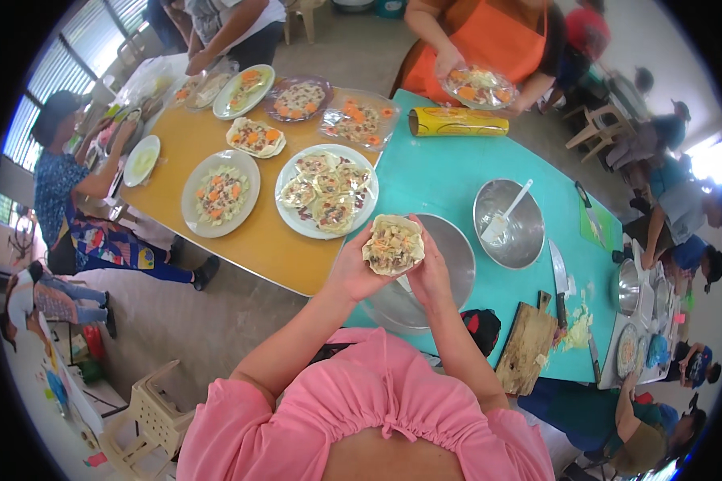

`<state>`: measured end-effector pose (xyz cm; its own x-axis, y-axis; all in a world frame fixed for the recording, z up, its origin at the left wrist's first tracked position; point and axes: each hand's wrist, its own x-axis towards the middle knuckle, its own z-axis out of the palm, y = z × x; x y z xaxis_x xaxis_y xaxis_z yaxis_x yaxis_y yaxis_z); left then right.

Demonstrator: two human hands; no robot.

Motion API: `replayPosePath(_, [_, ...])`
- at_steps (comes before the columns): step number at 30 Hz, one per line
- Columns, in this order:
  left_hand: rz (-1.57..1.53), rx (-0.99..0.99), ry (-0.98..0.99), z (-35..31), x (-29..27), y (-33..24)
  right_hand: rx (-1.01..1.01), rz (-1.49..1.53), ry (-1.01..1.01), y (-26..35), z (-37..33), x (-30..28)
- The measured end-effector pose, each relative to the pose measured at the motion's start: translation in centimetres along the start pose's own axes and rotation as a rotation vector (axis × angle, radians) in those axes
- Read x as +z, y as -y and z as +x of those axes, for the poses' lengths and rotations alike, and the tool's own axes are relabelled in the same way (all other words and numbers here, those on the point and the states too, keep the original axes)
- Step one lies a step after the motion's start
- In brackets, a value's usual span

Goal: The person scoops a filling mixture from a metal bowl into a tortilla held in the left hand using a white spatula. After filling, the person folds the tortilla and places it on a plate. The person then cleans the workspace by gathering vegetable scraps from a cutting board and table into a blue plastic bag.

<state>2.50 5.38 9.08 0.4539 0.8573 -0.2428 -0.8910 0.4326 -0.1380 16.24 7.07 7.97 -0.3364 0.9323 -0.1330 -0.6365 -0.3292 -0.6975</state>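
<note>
Between my two hands is a topped tostada (393,245), a pale round shell heaped with chopped, light-coloured filling. My left hand (351,264) cups it from the left and below, and my right hand (431,271) closes round its right side. It is held above the near edge of a large metal bowl (455,248), which my hands and arms partly cover. Just beyond my left hand is a white plate (285,210) bearing several similar tostadas. Left of it, a grey-white plate (191,210) holds shredded greens topped with orange pieces.
A second metal bowl (501,248) with a white spatula (507,210) stands to the right. A knife (557,272) lies near a wooden cutting board (526,349). Beyond are a yellow roll box (457,123) and wrapped plates. A co-worker in an orange apron (489,56) holds a plate across the table.
</note>
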Motion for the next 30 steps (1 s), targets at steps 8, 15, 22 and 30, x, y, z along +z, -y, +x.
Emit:
replayPosePath(8, [0.063, 0.097, -0.136, -1.6, 0.0, -1.6, 0.030, -0.074, 0.004, -2.5, 0.2, 2.5])
replayPosePath(15, [0.076, 0.138, -0.187, -1.7, -1.8, -3.7, -0.043, -0.090, -0.076, -5.8, 0.3, 3.6])
replayPosePath(22, [0.146, 0.150, -0.257, -0.9, -3.0, -5.1, -0.107, -0.025, -0.181, -8.0, 0.2, 5.2])
replayPosePath(30, [0.181, 0.200, -0.295, -0.5, -1.7, -3.3, -0.197, 0.110, -0.302, -7.6, 0.1, 5.9])
